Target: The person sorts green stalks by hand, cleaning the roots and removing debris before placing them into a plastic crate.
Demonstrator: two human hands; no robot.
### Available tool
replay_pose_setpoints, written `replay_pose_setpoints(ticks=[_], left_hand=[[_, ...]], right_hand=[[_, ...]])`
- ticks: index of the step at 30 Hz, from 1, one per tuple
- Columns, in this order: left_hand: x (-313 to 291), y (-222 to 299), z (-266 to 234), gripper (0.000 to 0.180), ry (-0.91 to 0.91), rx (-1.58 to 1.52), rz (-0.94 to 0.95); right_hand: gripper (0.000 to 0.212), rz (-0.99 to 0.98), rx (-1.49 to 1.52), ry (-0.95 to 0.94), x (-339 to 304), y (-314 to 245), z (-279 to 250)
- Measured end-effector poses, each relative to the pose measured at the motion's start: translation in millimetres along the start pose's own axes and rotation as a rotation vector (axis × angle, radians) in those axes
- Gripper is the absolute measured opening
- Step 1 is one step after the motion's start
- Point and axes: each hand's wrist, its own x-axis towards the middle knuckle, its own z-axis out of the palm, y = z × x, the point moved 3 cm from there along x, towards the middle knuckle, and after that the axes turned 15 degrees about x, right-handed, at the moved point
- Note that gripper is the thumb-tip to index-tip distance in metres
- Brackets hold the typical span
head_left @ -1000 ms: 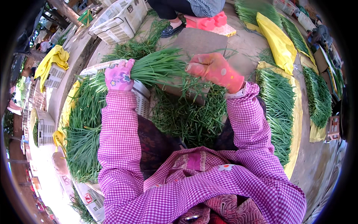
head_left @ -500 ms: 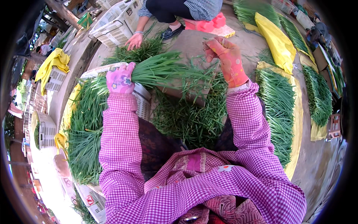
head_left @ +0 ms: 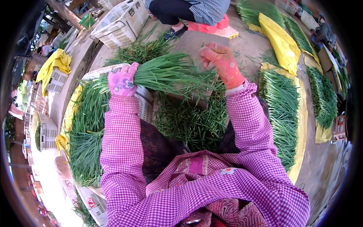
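My left hand [head_left: 123, 80], in a pink-purple flowered glove, is closed round the pale ends of a bunch of green chives [head_left: 162, 72]. The bunch lies sideways, its leaf tips pointing right over a low brown board [head_left: 193, 42]. Above the board's right side is my right hand [head_left: 222, 64] in an orange-red glove. Its fingers are curled in; anything pinched there is too small to make out. Below the board, between my knees, lies a tangled heap of loose green leaves [head_left: 191, 126]. Neatly laid chives [head_left: 85, 140] fill a crate by my left arm.
Rows of chives [head_left: 280, 117] lie on yellow sheeting at my right, near a yellow sack [head_left: 278, 43]. Another person [head_left: 177, 11] sits beyond the board beside a white crate [head_left: 123, 24]. More loose leaves [head_left: 141, 53] are heaped near that person's shoe.
My right hand has moved slightly left and down, nearer the leaf tips. The co-worker's hand has drawn back from the loose leaves. My left hand keeps its hold on the bunch.
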Motion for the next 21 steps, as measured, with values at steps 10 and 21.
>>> replay_pose_setpoints(ticks=[10, 21], left_hand=[[10, 53, -4, 0.038, -0.235, 0.096, 0.368], [30, 87, -29, 0.050, -0.154, 0.149, 0.392]], right_hand=[[0.066, -0.418, -0.796, -0.312, -25, 17, 63], [0.088, 0.023, -0.806, -0.378, -27, 51, 61]])
